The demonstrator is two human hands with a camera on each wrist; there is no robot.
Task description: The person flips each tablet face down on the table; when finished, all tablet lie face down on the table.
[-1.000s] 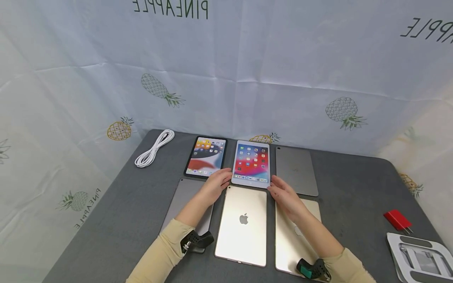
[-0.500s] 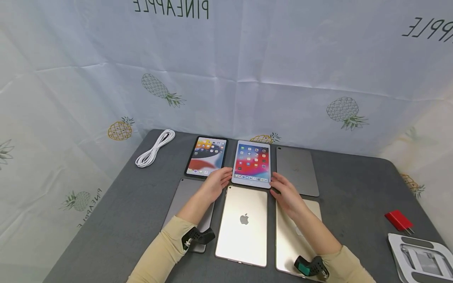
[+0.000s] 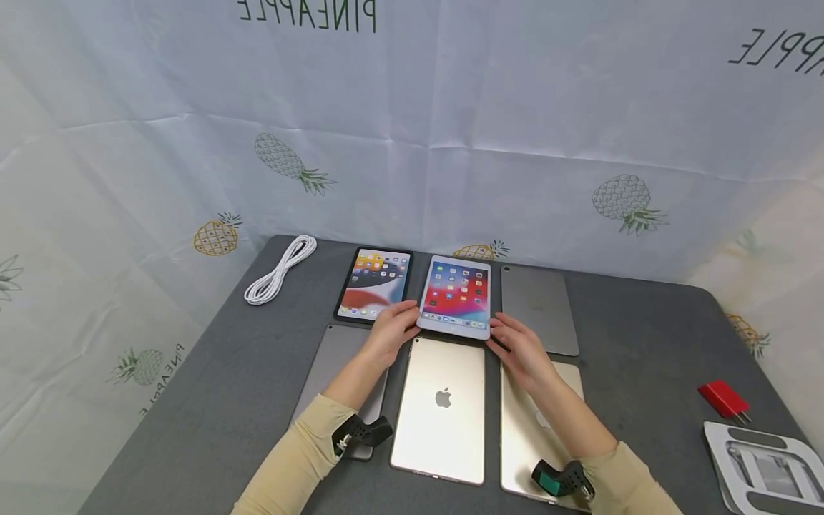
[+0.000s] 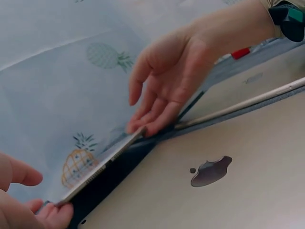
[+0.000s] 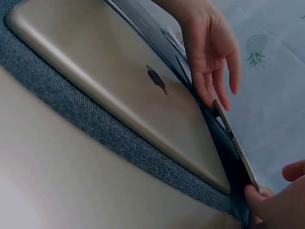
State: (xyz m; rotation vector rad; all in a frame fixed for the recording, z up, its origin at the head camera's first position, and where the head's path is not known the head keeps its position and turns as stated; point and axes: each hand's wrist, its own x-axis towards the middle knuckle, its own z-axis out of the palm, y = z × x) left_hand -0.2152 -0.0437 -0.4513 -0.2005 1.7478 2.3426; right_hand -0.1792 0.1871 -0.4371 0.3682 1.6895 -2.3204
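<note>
A white-framed tablet [image 3: 455, 293] with its screen lit lies at the back middle, its near edge raised off the table. My left hand [image 3: 389, 332] holds its near left corner, fingers at the edge and underneath. At the near right corner my right hand [image 3: 520, 352] holds it the same way. In the left wrist view the thumb of the right hand [image 4: 171, 81] stands away from the tablet. The right wrist view shows a dark gap beneath the tilted tablet [image 5: 236, 143]. Just in front lies a gold tablet [image 3: 440, 422], back up.
A black-framed lit tablet [image 3: 375, 282] and a grey tablet [image 3: 539, 307] flank it. Under my forearms lie a dark grey tablet [image 3: 328, 365] and another gold one [image 3: 524, 443]. A white cable [image 3: 280, 272], red plug [image 3: 724, 398] and folded stand [image 3: 766, 465] sit at the sides.
The white-framed tablet's near edge has risen and tilts up, where it lay flat before. Both hands have stayed at its near corners, shifting only slightly.
</note>
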